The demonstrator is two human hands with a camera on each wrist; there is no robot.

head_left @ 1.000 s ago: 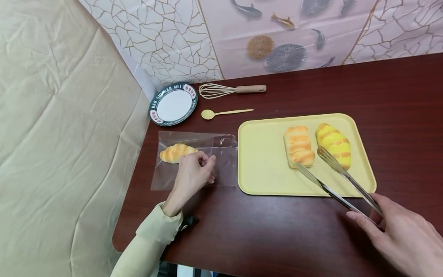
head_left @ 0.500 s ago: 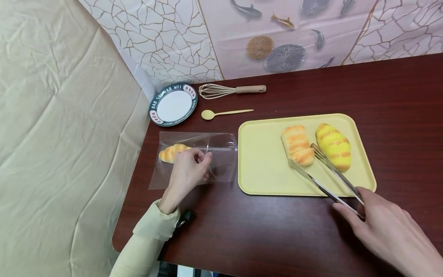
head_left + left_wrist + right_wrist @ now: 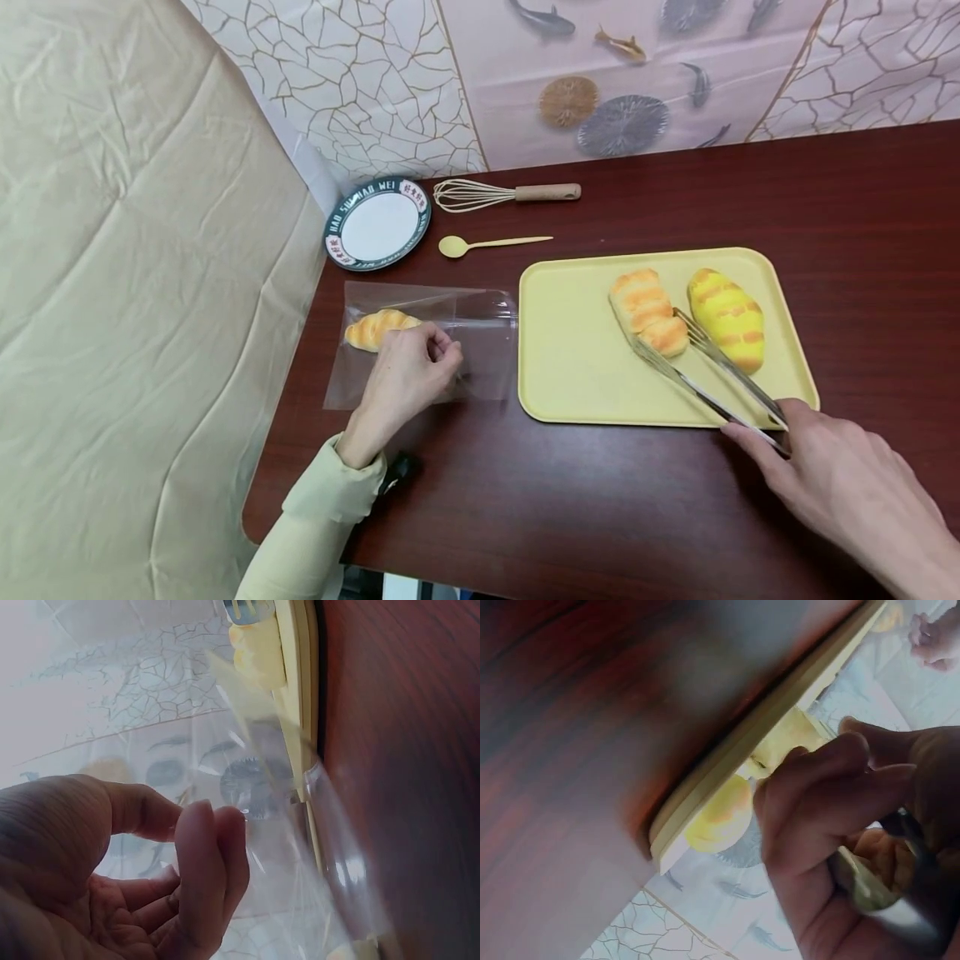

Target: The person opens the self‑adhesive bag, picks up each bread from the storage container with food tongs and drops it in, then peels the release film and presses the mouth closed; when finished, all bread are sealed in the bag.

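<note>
My left hand (image 3: 408, 367) pinches the clear plastic bag (image 3: 483, 358) between thumb and fingertips, and its film stands lifted in the left wrist view. A croissant-shaped bread (image 3: 371, 329) lies at the bag's left part, partly hidden by that hand. On the right, my right hand (image 3: 832, 475) grips a pair of metal tongs (image 3: 720, 404). The tongs' tips stand on either side of the lower end of an orange-striped rectangular bread (image 3: 643, 302) on the yellow tray (image 3: 562, 367). Beside it lies a yellow oval bread (image 3: 727, 321), just right of the tongs.
Behind the bag are a green-rimmed white plate (image 3: 378, 225), a whisk (image 3: 510, 194) and a yellow spoon (image 3: 491, 243). A patterned sheet (image 3: 375, 83) covers the wall behind the dark wooden table (image 3: 600, 492). Cream cloth (image 3: 135, 292) hangs along the left.
The tongs have moved left and their tips now flank the rectangular bread, which has turned slightly on the tray. My left hand has shifted a little left, and the bag's film has changed shape.
</note>
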